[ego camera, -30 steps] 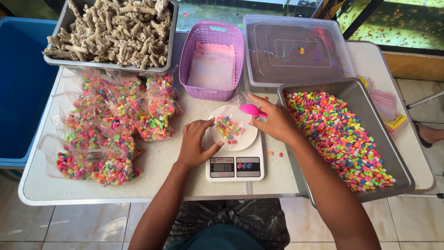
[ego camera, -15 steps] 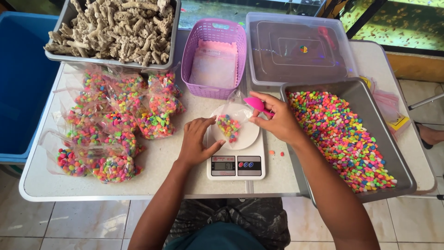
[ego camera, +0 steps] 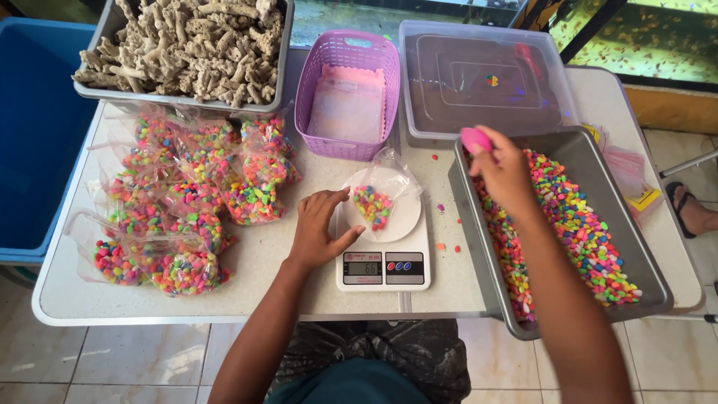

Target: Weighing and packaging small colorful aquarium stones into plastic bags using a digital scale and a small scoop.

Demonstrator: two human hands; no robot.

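Filled so far: a heap of clear bags of multicoloured gravel (ego camera: 179, 209); in progress: clear plastic bag (ego camera: 378, 198), barely filled, on white digital scale (ego camera: 383, 254), left hand (ego camera: 318, 232) beside it, fingers spread; right hand (ego camera: 505, 168) clamped on pink scoop (ego camera: 475, 140) over grey gravel tray (ego camera: 583, 224).

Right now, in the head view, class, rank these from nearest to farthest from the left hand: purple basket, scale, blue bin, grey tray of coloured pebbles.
1. Scale, touching the left hand
2. Purple basket, behind
3. Grey tray of coloured pebbles, right
4. Blue bin, far left
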